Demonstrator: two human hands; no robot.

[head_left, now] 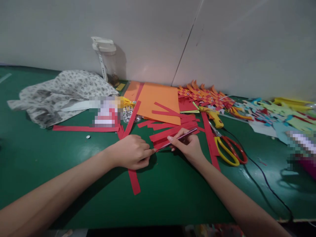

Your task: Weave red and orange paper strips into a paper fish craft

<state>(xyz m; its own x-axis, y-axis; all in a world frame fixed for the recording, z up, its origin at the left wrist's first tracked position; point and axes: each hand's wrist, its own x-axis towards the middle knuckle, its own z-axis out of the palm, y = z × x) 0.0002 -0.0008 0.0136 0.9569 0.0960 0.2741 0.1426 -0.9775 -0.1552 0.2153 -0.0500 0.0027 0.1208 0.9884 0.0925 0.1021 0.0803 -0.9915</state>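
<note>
My right hand (189, 144) grips a slim dark pen (190, 133) like a writing tool, its tip pointing down and left. My left hand (134, 152) is curled closed, with the fingertips beside the pen's tip. Whatever those fingers pinch, if anything, is too small to make out. Under the left hand lies a red paper strip (134, 184), its lower end sticking out towards me. Just beyond both hands, several red paper strips (161, 135) are heaped loosely, some overlapping the orange paper sheets (158, 95).
Right of my hands lie scissors (228, 154) with yellow and red handles, a yellow glue gun (214, 118) with its cord, and paper scraps (278, 115). Woven orange-red paper pieces (204, 95) lie behind. At left are a patterned cloth (59, 95) and a lidded bottle (108, 61).
</note>
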